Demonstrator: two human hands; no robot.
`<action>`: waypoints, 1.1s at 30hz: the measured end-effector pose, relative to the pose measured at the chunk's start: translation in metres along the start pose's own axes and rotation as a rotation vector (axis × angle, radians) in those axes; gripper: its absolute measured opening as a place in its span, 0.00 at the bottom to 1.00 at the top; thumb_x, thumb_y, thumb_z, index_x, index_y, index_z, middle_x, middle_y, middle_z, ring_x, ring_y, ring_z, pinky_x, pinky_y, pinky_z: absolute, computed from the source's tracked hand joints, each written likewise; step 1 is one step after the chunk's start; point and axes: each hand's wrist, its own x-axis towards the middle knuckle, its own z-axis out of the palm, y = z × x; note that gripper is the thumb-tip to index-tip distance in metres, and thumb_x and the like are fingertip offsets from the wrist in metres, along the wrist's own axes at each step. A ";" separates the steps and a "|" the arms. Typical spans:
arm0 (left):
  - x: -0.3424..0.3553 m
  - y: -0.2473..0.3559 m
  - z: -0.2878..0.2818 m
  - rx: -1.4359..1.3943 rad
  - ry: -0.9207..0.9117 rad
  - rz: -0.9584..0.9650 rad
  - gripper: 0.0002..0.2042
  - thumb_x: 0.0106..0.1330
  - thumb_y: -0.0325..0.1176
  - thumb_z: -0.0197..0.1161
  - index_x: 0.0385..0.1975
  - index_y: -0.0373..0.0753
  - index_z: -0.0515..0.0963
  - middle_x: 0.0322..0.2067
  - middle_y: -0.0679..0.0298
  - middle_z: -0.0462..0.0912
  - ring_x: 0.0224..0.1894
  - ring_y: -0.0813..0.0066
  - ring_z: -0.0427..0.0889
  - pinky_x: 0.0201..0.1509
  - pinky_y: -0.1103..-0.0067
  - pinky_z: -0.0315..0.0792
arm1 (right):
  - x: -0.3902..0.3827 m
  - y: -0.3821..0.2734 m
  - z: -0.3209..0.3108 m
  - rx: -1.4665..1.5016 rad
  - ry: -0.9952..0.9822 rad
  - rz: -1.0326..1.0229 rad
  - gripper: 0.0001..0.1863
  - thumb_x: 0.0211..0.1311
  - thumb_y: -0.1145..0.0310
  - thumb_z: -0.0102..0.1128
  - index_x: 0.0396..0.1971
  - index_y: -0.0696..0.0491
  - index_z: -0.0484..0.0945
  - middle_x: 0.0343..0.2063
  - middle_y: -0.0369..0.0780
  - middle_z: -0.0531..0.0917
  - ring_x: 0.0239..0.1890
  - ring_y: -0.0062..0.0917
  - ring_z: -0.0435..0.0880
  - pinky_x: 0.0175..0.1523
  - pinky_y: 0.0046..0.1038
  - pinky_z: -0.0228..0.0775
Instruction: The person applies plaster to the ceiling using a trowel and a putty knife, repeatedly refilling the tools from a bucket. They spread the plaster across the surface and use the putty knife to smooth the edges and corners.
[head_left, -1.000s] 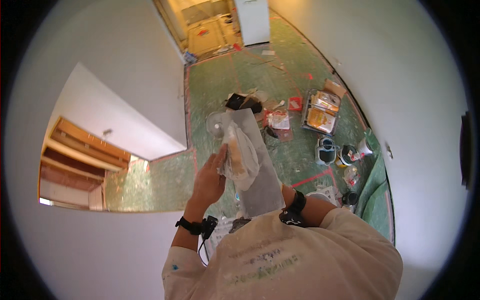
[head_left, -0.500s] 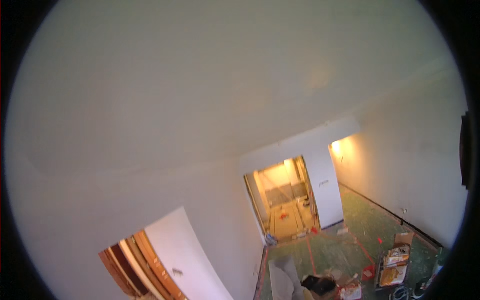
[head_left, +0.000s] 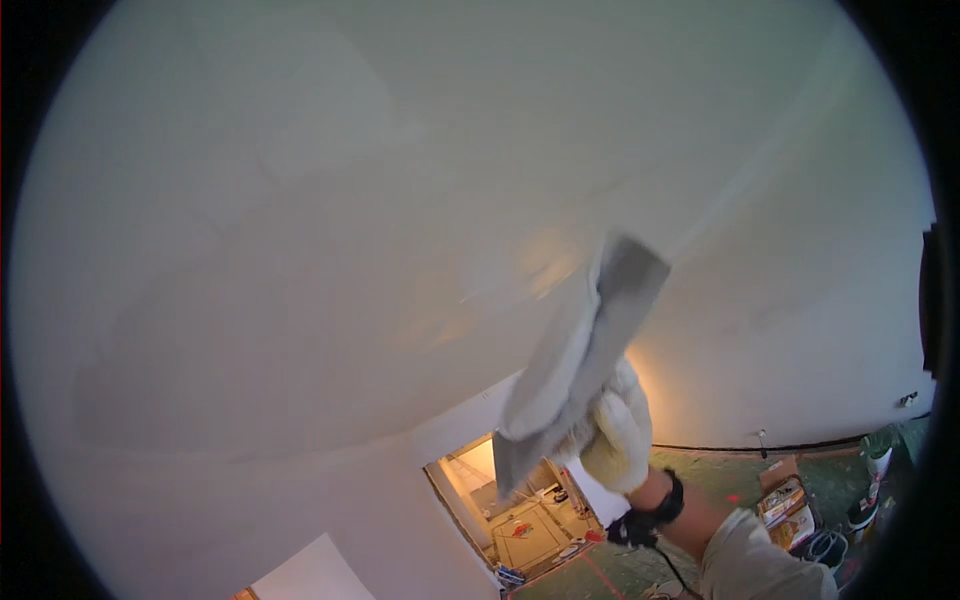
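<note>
My right hand (head_left: 618,440), in a pale work glove, is raised in front of me, its fingers closed round a plastering trowel. The trowel's wide grey metal blade (head_left: 634,285) is tilted, with its upper end to the right, and blurred a little. A thick band of wet white plaster (head_left: 553,365) lies along the blade. Behind it spreads the ceiling (head_left: 470,180), pale grey with a darker patch at left and a shiny spot near the blade; whether the blade touches it I cannot tell. The trowel's handle is hidden by the glove. My left hand is out of view.
A lit doorway (head_left: 520,500) opens below the trowel. Bags and boxes (head_left: 788,515), a cable coil (head_left: 825,548) and buckets (head_left: 862,512) stand on the green covered floor (head_left: 590,575) at lower right. A dark cord runs from my wrist strap (head_left: 650,510).
My right hand has come into view from the lower right with the plaster-loaded trowel. The view has tilted up, so the doorway sits lower and more ceiling shows.
</note>
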 end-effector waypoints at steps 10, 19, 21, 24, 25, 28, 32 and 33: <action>-0.130 -0.032 0.028 -0.283 0.082 -0.324 0.30 0.68 0.28 0.54 0.71 0.40 0.59 0.46 0.57 0.74 0.36 0.67 0.74 0.36 0.73 0.70 | 0.135 -0.074 0.102 -0.654 -0.088 -0.655 0.13 0.70 0.73 0.48 0.50 0.60 0.65 0.40 0.43 0.80 0.25 0.16 0.77 0.31 0.18 0.72; -0.270 -0.054 0.019 -0.591 0.260 -0.626 0.29 0.70 0.29 0.56 0.71 0.42 0.59 0.40 0.61 0.77 0.30 0.73 0.74 0.29 0.76 0.70 | 0.126 -0.026 0.219 -0.550 -0.016 -0.744 0.15 0.65 0.68 0.64 0.47 0.55 0.72 0.34 0.40 0.84 0.34 0.21 0.84 0.41 0.25 0.76; -0.303 -0.059 0.004 -0.662 0.318 -0.690 0.29 0.70 0.29 0.56 0.71 0.42 0.59 0.38 0.62 0.77 0.28 0.74 0.74 0.27 0.76 0.70 | 0.114 -0.002 0.283 -0.715 0.021 -0.848 0.14 0.62 0.66 0.66 0.45 0.51 0.73 0.37 0.40 0.83 0.34 0.31 0.86 0.40 0.29 0.78; -0.361 -0.057 -0.003 -0.787 0.407 -0.799 0.29 0.70 0.30 0.57 0.71 0.43 0.59 0.36 0.63 0.78 0.26 0.75 0.74 0.24 0.77 0.70 | 0.095 0.037 0.373 -0.708 -0.023 -0.866 0.15 0.59 0.63 0.68 0.43 0.47 0.74 0.37 0.39 0.81 0.34 0.36 0.84 0.37 0.33 0.77; -0.377 -0.053 -0.004 -0.828 0.447 -0.825 0.29 0.70 0.30 0.57 0.71 0.43 0.59 0.36 0.64 0.78 0.25 0.76 0.74 0.24 0.78 0.70 | 0.091 0.049 0.404 -0.723 -0.048 -0.964 0.13 0.60 0.63 0.66 0.41 0.47 0.74 0.36 0.39 0.79 0.35 0.35 0.83 0.35 0.33 0.77; -0.391 -0.002 -0.066 -0.661 0.462 -0.855 0.26 0.72 0.32 0.55 0.69 0.44 0.60 0.31 0.66 0.75 0.24 0.77 0.71 0.23 0.76 0.69 | 0.070 0.089 0.490 -0.774 -0.069 -1.050 0.12 0.59 0.63 0.65 0.40 0.49 0.74 0.33 0.40 0.76 0.34 0.34 0.81 0.33 0.34 0.76; -0.411 0.032 -0.119 -0.822 0.666 -0.988 0.22 0.71 0.31 0.54 0.64 0.43 0.64 0.28 0.67 0.74 0.24 0.79 0.70 0.23 0.77 0.68 | 0.054 0.152 0.586 -0.888 -0.143 -0.992 0.09 0.63 0.61 0.58 0.38 0.47 0.74 0.32 0.40 0.75 0.38 0.31 0.79 0.32 0.34 0.75; -0.412 0.035 -0.128 -0.712 0.587 -0.937 0.20 0.71 0.32 0.54 0.62 0.43 0.66 0.27 0.68 0.74 0.23 0.80 0.69 0.22 0.77 0.67 | 0.053 0.166 0.599 -0.877 -0.148 -0.989 0.09 0.63 0.61 0.58 0.38 0.47 0.74 0.32 0.40 0.75 0.38 0.31 0.79 0.32 0.34 0.75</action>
